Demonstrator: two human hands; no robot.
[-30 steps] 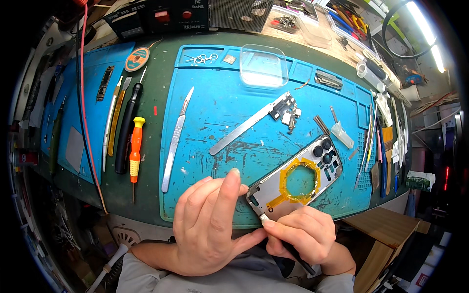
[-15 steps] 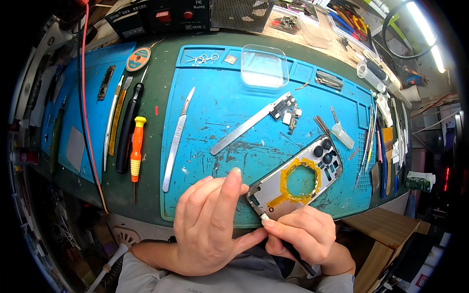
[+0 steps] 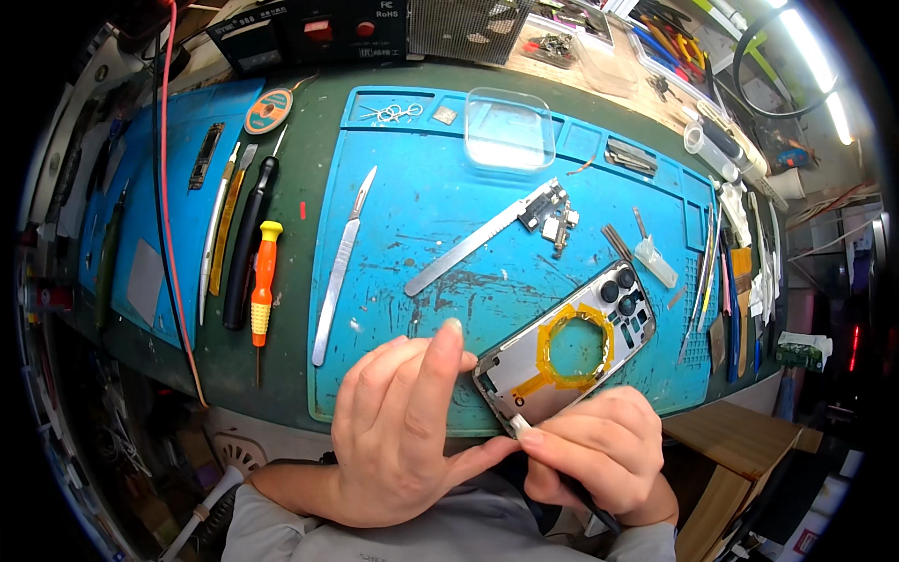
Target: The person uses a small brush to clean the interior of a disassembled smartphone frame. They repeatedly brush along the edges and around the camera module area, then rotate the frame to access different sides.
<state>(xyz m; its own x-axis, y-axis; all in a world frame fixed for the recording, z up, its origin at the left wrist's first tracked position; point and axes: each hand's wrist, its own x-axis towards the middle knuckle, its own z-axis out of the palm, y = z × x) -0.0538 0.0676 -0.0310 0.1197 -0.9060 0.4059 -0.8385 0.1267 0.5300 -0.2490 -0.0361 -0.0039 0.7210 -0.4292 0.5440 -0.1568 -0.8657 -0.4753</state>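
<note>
On the scuffed blue rubber work mat (image 3: 412,211), just ahead and to the right of our left hand (image 3: 401,426), we have the silver rectangular phone frame (image 3: 510,377), its long axis slanting from our fingers up to the right, the three dark round lenses (image 3: 610,292) at the far end. Our left thumb and finger span its near short end, index raised; how firmly they press, we cannot tell. Our right hand (image 3: 599,445), nearer its lower long side, pinches a dark-handled, pale-tipped tool (image 3: 518,423) at the near corner.
</note>
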